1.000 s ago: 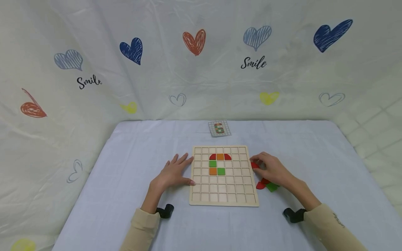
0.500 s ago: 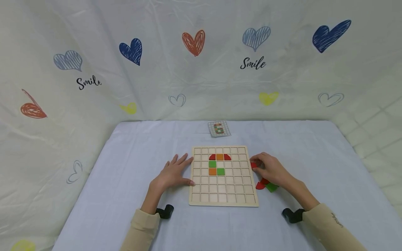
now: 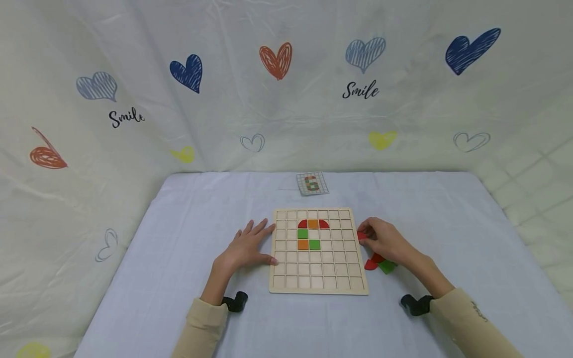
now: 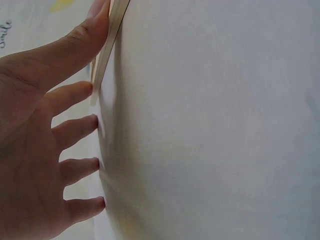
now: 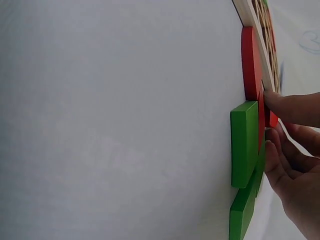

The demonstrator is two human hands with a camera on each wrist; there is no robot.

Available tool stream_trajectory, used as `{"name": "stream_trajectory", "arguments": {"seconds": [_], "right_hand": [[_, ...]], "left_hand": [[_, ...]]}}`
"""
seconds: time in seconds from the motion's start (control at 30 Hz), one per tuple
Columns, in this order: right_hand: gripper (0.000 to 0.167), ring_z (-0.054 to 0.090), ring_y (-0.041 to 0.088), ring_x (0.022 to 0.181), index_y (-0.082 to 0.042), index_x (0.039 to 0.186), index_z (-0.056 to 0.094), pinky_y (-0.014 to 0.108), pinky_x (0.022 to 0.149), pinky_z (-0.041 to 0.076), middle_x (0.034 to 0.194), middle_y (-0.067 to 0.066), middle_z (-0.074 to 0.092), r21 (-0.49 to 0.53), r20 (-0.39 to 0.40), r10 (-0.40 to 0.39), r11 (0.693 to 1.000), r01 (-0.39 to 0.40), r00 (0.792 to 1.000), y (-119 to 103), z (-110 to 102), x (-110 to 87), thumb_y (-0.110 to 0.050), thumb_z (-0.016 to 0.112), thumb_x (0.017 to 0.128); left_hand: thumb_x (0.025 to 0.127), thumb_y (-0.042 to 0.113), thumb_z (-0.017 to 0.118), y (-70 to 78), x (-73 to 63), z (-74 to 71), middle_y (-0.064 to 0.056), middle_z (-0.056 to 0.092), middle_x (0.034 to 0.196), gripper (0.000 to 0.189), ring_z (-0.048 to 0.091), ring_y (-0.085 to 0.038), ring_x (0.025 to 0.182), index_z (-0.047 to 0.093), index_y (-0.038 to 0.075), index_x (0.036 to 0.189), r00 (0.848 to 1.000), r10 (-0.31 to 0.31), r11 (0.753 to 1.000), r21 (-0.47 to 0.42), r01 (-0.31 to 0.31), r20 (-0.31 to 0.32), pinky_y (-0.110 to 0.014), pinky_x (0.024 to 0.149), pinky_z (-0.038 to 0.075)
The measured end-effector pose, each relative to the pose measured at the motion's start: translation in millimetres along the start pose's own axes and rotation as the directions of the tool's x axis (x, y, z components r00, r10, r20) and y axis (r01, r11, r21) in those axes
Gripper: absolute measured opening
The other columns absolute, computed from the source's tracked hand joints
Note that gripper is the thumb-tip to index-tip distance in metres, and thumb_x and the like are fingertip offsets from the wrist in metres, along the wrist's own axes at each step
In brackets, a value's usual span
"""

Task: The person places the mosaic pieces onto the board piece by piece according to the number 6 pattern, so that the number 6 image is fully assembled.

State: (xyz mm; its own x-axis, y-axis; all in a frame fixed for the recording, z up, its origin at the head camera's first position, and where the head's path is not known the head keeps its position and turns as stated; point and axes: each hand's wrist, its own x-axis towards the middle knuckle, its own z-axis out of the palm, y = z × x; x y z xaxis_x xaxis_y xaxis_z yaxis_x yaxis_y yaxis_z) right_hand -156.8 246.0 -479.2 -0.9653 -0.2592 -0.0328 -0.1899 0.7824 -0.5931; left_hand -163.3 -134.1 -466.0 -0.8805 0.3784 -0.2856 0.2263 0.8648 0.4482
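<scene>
A wooden grid board [image 3: 291, 283] lies on the table, with several red, orange and green tiles set in its upper cells. My left hand [image 3: 243, 248] rests at its left edge, fingers spread, thumb and index finger touching the frame. At the right edge, my right hand [image 3: 388, 241] pinches a red tile [image 3: 361, 235] between thumb and fingers, low beside the frame. Partly under that hand is a small pile with a red rounded tile [image 3: 370, 265] and a green tile [image 3: 387, 267]. In the right wrist view, green blocks [image 5: 244, 145] overlap one another beside the fingers.
A small pattern card [image 3: 312, 183] showing a coloured figure on a grid lies behind the board. White cloth [image 3: 201, 199] covers the table, and a curtain [image 3: 313, 109] printed with hearts hangs behind. Black wrist cameras [image 3: 416, 305] sit at both cuffs.
</scene>
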Motion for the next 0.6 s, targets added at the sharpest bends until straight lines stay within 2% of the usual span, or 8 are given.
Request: {"name": "stream_trajectory", "arguments": {"seconds": [0.23, 0.4, 0.6], "right_hand": [[0.03, 0.064, 0.023, 0.093, 0.002, 0.117, 0.065, 0.046, 0.087, 0.06, 0.109, 0.013, 0.067, 0.014, -0.023, -0.034, 0.999, 0.034, 0.999, 0.3, -0.6, -1.5, 0.0, 0.076, 0.089], [0.024, 0.068, 0.024, 0.094, -0.002, 0.113, 0.071, 0.046, 0.087, 0.061, 0.109, 0.011, 0.07, 0.009, -0.048, -0.078, 0.997, 0.079, 0.996, 1.5, -0.7, -3.4, 0.001, 0.076, 0.089], [0.023, 0.069, 0.022, 0.093, -0.004, 0.112, 0.073, 0.04, 0.084, 0.062, 0.106, 0.009, 0.074, -0.001, -0.057, -0.08, 0.997, 0.08, 0.995, 5.1, -1.7, -4.7, -0.002, 0.077, 0.09]], "left_hand": [[0.08, 0.047, 0.086, 0.3, -0.2, -0.1, -0.007, 0.023, 0.172, 0.099, 0.01, -0.042, 0.159, 0.036, 0.02, 0.162, 1.0, -0.005, 1.0, -0.004, 0.005, 0.002, -0.067, 0.124, 0.013], [0.08, 0.046, 0.086, 1.4, 0.0, -0.3, -0.006, 0.022, 0.172, 0.099, 0.009, -0.041, 0.159, 0.036, 0.021, 0.162, 1.0, -0.007, 1.0, 0.0, 0.007, 0.003, -0.067, 0.124, 0.013], [0.08, 0.047, 0.086, 1.8, -0.5, -0.7, -0.006, 0.022, 0.172, 0.1, 0.009, -0.041, 0.159, 0.035, 0.021, 0.162, 1.0, -0.007, 1.0, 0.003, 0.007, 0.003, -0.067, 0.124, 0.013]]}}
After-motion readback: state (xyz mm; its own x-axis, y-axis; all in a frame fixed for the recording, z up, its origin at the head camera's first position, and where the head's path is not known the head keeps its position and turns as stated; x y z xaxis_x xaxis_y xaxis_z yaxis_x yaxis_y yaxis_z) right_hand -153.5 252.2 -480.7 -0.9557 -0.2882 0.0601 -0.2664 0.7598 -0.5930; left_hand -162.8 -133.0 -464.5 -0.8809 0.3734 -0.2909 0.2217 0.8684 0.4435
